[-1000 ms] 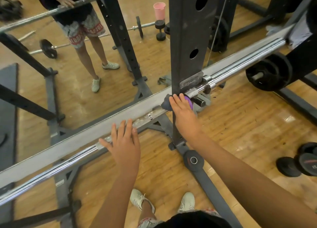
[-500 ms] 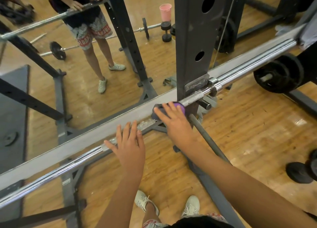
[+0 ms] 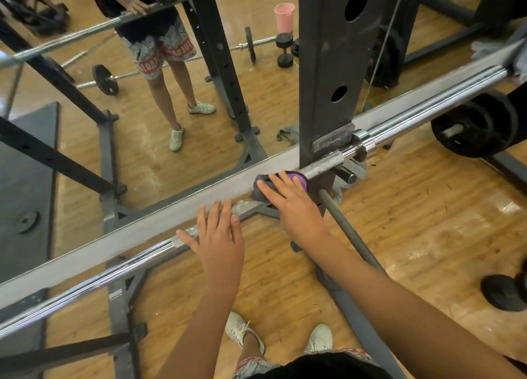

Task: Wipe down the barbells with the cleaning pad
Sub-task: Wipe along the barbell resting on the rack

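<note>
The cleaning pad [image 3: 302, 182] is pressed onto the knurled part of the barbell [image 3: 325, 165], just left of the rack upright [image 3: 328, 79], by the right hand [image 3: 293, 207]. Its fingers are laid almost straight over the pad, and its thumb is hidden. The left hand [image 3: 218, 244] is spread flat on the bar a little further left, with nothing held and the bar only steadied. For the stroke to be done well, firm downward pressure should be kept, so that the pad is wrapped round the bar rather than skimmed over its top. The knurling should be passed over more than once, as grime is probably lodged there, and the left hand should be shifted before the pad reaches it. Compared with a second ago, the pad is found slightly further left, drawn off the upright and nearer the left hand, which is seen on the same stretch of bar.
</note>
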Motion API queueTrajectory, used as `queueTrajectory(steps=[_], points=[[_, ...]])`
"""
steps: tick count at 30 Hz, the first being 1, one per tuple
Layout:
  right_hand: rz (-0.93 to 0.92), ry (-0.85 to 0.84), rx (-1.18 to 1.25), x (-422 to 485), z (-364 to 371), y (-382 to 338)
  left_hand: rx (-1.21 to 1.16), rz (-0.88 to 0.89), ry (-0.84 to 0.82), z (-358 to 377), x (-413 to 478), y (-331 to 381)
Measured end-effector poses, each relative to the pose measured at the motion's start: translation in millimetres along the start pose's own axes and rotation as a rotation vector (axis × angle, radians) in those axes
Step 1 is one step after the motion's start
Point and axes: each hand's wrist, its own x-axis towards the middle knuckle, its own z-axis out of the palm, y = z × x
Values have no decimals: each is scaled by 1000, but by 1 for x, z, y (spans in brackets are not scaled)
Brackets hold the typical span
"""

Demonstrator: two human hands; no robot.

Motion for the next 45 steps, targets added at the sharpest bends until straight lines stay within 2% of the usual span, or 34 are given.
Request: queueTrajectory(steps=[2,5,7,11,14,17,20,23,26,28,31,37,41,45], points=[[-17,7,-12,-3,-10,17,4,8,-3,0,-1,-1],[117,81,-28,-8,-19,40,11,11,-1,1,-1,-1],[167,110,7,-5,-14,29,7,5,5,1,0,0],[54,34,46,0,8,-8,29,18,-3,3,0,-3],[-9,35,21,-4,2,9,44,27,-12,4,1,-4],[111,75,18,-8,-11,36,33,15,-4,4,2,-3],[212,110,40,-2,-10,20,37,18,3,4,2,-3],[115,44,34,0,2,-7,44,23,5,5,1,-2],[25,-5,9,-5,-5,7,48,28,5,5,2,-3],[75,55,9,-8,-13,30,41,25,1,5,1,-3],[286,189,100,-8,-13,36,19,19,-5,5,2,-4],[615,524,505,-4,30,-36,21,29,-52,1,0,-4],[643,607,566,1,48,-75,48,75,-84,0,-1,-9],[697,665,575,10,45,-68,107,156,-157,0,-1,-17]])
